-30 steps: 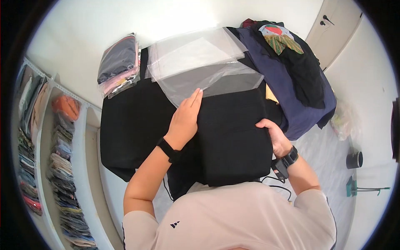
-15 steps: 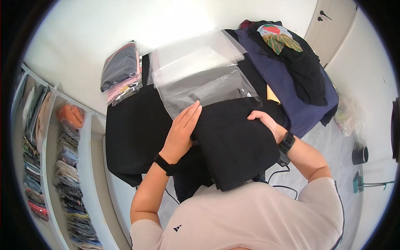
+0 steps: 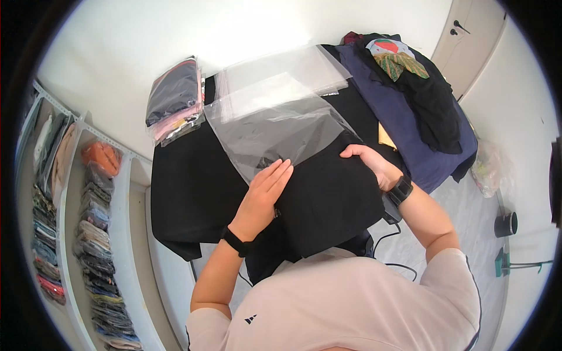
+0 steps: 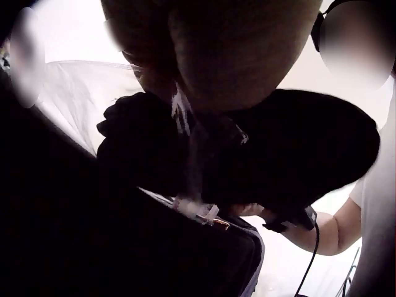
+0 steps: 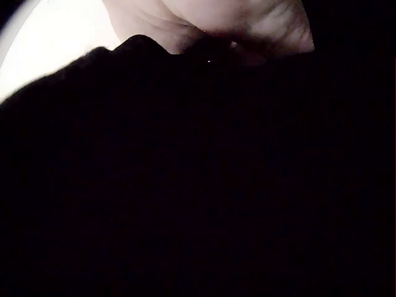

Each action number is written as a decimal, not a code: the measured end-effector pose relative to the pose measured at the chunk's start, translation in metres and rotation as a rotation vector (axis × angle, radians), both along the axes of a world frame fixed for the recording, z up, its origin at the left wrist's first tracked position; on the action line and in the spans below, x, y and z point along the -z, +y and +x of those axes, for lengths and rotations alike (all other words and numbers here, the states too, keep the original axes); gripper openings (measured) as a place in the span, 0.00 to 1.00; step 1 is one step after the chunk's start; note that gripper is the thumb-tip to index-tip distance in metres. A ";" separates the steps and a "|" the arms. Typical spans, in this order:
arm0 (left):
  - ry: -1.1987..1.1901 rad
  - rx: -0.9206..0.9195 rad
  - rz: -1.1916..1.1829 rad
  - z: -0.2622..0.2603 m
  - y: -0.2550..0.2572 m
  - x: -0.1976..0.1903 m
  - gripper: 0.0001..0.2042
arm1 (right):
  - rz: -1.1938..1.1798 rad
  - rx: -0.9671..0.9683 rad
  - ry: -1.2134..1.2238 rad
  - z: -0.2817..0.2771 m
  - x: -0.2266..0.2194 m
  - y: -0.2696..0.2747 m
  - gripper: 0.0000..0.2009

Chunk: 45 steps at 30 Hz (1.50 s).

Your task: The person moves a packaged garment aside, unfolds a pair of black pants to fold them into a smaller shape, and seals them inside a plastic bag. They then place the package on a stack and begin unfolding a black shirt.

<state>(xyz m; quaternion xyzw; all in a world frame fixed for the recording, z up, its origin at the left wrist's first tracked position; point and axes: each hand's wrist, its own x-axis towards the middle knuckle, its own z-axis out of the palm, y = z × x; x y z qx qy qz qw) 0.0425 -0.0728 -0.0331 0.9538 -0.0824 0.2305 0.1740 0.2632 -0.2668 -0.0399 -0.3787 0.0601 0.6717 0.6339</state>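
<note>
Folded black trousers [image 3: 331, 202] are held in front of the chest, their far edge at the mouth of a clear plastic bag [image 3: 281, 131]. My right hand [image 3: 377, 167] grips the trousers at their right side, thumb on top and the other fingers hidden underneath. At the near left edge of the bag, my left hand [image 3: 266, 193] holds the plastic, its long fingers extended over it and the thumb hidden. Crumpled plastic [image 4: 180, 111] hangs below the left hand [image 4: 241, 55] in the left wrist view. Dark cloth fills most of the right wrist view, below the right palm [image 5: 216, 21].
More clear bags [image 3: 281, 70] lie at the back of the black-covered table [image 3: 181, 187]. Packed garments [image 3: 175, 96] are stacked at the back left, and loose dark clothes [image 3: 421, 105] are heaped at the right. Shelves [image 3: 76, 205] of bagged clothes stand left.
The trousers have tilted and shifted toward the bag, and their pocket, seen half a second ago, no longer shows. The bag's near part has lifted and creased. Both hands remain at their sides of the trousers.
</note>
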 end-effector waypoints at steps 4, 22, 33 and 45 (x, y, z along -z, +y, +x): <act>0.039 -0.016 -0.071 -0.006 -0.003 0.002 0.30 | 0.097 0.057 -0.024 0.005 0.009 0.014 0.13; 0.029 -0.003 -0.090 -0.007 -0.004 0.009 0.32 | 0.088 0.220 -0.528 -0.023 -0.004 0.024 0.19; 0.063 0.019 -0.199 -0.002 0.014 0.007 0.27 | 0.044 -0.023 -0.666 0.006 -0.001 0.044 0.19; -0.010 0.079 -0.262 -0.025 0.026 -0.009 0.24 | 0.094 -0.151 -0.757 0.009 -0.016 0.085 0.17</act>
